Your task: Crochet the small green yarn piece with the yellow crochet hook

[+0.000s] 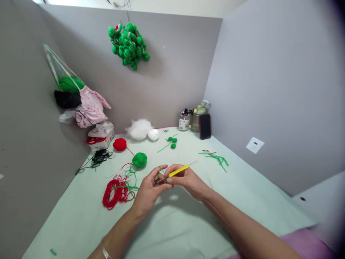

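Both hands meet: right hand (188,180) grasps yellow hook (178,171), left hand (149,189) pinches half-hidden green yarn (159,169).

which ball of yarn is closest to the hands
The green ball of yarn, just beyond the left hand. The red ball and white ball lie farther back.

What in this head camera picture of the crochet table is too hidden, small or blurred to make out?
- Head view: the metal tip of the yellow-handled crochet hook is hidden between the fingers of the left hand and right hand.
- Head view: the green yarn loop on the fingers is too small to count stitches.
- Head view: the contents of the small labelled pen jar are too small to tell.
- Head view: the lower right corner is blurred and dark.
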### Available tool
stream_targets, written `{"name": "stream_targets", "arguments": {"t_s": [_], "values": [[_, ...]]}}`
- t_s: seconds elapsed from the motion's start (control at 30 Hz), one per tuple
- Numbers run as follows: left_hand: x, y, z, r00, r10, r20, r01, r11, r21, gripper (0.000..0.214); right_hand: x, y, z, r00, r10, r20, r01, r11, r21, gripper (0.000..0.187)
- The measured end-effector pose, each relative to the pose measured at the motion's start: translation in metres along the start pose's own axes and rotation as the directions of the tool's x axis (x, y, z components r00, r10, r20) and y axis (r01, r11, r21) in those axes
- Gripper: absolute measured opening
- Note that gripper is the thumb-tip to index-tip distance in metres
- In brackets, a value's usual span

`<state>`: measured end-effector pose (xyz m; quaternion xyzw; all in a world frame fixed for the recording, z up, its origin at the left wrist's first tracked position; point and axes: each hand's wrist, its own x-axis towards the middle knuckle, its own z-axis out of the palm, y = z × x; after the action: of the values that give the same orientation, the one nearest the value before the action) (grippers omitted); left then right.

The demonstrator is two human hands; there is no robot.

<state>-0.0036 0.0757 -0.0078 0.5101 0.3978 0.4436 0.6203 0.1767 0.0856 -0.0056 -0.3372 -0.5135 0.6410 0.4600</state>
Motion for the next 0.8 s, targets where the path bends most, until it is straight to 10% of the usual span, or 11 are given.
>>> {"name": "stream_targets", "arguments": {"t_s": [0.4,0.8], "values": [[0.003,-0.001,-0.021,0.993,0.113,-0.043,-0.104,0.98,0.171,0.015,0.008,0.005,0.008,0.993,0.056,-0.103,-0.059,0.998,-0.025,0.039],[0.002,-0.02,-0.024,0.99,0.135,-0.037,-0.113,0.93,0.35,0.025,0.004,0.005,0.019,0.995,0.054,-0.088,-0.074,0.969,-0.238,0.01]]}}
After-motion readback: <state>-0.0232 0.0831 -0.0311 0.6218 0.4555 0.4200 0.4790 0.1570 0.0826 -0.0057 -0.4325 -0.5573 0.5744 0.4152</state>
